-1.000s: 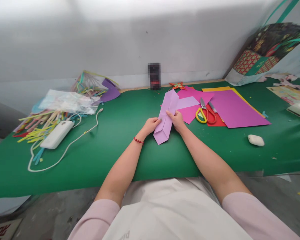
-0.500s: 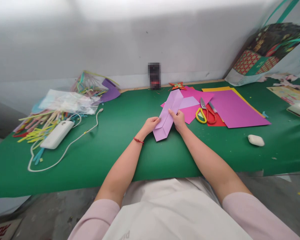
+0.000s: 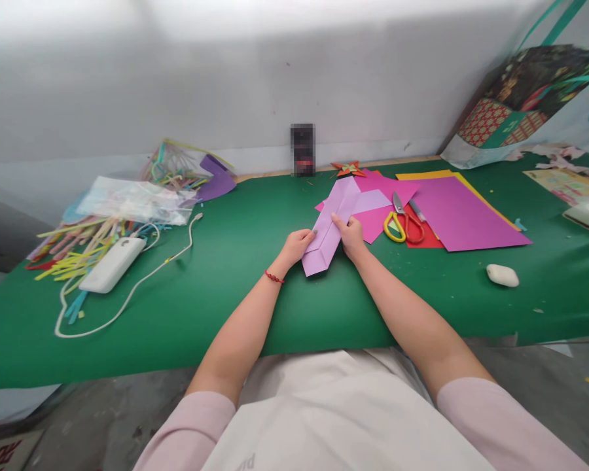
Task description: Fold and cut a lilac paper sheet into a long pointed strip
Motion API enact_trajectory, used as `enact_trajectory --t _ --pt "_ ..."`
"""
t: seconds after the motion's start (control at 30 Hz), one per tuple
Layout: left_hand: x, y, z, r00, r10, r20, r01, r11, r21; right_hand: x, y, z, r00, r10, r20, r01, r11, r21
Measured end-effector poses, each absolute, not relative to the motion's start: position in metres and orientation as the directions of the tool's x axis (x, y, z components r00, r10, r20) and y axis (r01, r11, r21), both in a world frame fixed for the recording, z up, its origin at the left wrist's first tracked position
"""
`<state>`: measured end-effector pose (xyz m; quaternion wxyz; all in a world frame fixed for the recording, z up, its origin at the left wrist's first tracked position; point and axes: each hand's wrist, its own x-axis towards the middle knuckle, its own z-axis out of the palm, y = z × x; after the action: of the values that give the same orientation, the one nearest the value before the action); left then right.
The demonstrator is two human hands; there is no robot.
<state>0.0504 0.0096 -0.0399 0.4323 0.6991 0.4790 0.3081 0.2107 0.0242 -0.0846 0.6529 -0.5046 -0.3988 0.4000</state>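
A folded sheet of light purple paper is held tilted above the green table, creases running along its length. My left hand grips its left edge, thumb on top. On the right edge, my right hand pinches the paper with its thumb laid over the front. The fingers behind the sheet are hidden. Just beyond lie pink paper pieces and a lighter purple piece. Scissors with one yellow and one red handle rest right of my right hand.
Purple sheets lie to the right, near a white rounded case. An orange paper star and a dark blurred-out device stand by the wall. At left are a white power bank with a cable and colourful strips.
Almost nothing differs. The paper's lower end and my left hand have shifted very slightly to the right; both hands keep their hold.
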Motion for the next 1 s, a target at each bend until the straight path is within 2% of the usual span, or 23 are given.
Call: enact_trajectory --t 0.13,0.27,0.37,0.7,0.9,1.0 --pt "0.052 0.008 -0.041 0.325 0.945 0.048 0.463 -0.203 0.863 0.211 0.025 -0.086 0.379 0.920 0.097 -0.160 0.168 -0.973" --pt "0.050 0.003 -0.041 0.311 0.940 0.142 0.581 -0.306 0.754 0.212 0.025 -0.086 0.374 0.922 0.099 -0.157 0.168 -0.973" --pt "0.049 0.002 -0.041 0.305 0.940 0.150 0.628 -0.317 0.710 0.212 0.025 -0.085 0.378 0.921 0.096 -0.150 0.163 -0.975" --pt "0.053 0.009 -0.041 0.321 0.945 0.063 0.478 -0.219 0.851 0.211 0.026 -0.085 0.391 0.916 0.093 -0.174 0.172 -0.970" --pt "0.052 0.007 -0.045 0.277 0.954 0.114 0.447 -0.233 0.864 0.209 0.022 -0.081 0.343 0.931 0.122 -0.126 0.175 -0.977" --pt "0.052 0.005 -0.049 0.215 0.964 0.157 0.457 -0.242 0.856 0.206 0.018 -0.076 0.250 0.954 0.165 -0.131 0.203 -0.971"
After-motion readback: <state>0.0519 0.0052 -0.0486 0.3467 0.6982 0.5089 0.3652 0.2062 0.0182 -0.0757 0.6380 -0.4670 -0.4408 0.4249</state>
